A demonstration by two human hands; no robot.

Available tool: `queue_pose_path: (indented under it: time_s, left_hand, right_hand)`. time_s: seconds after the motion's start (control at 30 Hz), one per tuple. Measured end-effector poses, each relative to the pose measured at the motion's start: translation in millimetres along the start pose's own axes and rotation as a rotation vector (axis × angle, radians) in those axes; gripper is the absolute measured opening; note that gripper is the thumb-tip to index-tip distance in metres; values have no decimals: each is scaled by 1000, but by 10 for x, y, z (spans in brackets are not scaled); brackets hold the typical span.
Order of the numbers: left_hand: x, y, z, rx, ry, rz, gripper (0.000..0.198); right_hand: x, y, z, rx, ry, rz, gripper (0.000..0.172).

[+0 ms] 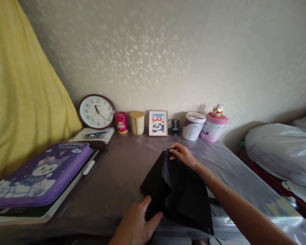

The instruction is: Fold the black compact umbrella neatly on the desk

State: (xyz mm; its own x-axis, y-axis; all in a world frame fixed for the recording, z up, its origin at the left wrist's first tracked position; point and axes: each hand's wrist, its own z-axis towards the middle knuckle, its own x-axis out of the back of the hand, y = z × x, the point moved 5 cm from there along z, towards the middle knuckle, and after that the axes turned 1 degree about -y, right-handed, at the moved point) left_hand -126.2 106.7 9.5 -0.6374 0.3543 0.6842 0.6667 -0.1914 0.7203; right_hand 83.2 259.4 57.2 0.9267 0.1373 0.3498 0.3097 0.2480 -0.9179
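Note:
A thin black, sheet-like piece [191, 194] with a folded-over layer lies at a slant near the table's front edge; whether it is a bag or a folded cloth I cannot tell. My right hand [185, 156] pinches its far edge between thumb and fingers, and the upper layer is raised there in a crease. At the near left edge, my left hand [140, 221] has the black material between thumb and index finger. The other fingers of that hand are hidden below.
A purple cartoon case [46, 170] rests on a large book at left, with a white pen-like object [88, 167] beside it. Along the wall stand a clock [97, 111], several tins, a framed panda picture [158, 123] and a black device [175, 127]. A plastic-wrapped bundle [283, 149] lies right.

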Motion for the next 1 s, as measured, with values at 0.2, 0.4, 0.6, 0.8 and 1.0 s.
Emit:
queue_pose_path:
  time_s: [0.2,0.4,0.6,0.8,1.0]
  left_hand:
    - [82,41,-18,-39,13,2,33]
    - [83,94,-24,-56,71,57,34]
    - [26,1,-45,124,108,31,33]
    - [20,-29,-84,94,166,-17,70]
    - [-50,61,-50,-139,-6,-22,82]
  right_hand:
    - [-119,5,18,-46,-5,-138,15]
    - [-145,68,61,-16,-12,-348,13]
    - [-161,69,73,14,-12,-544,16]
    - [-219,-37,70,81,-16,-671,14]
    - [-274,-93,71,108,-33,-751,14]
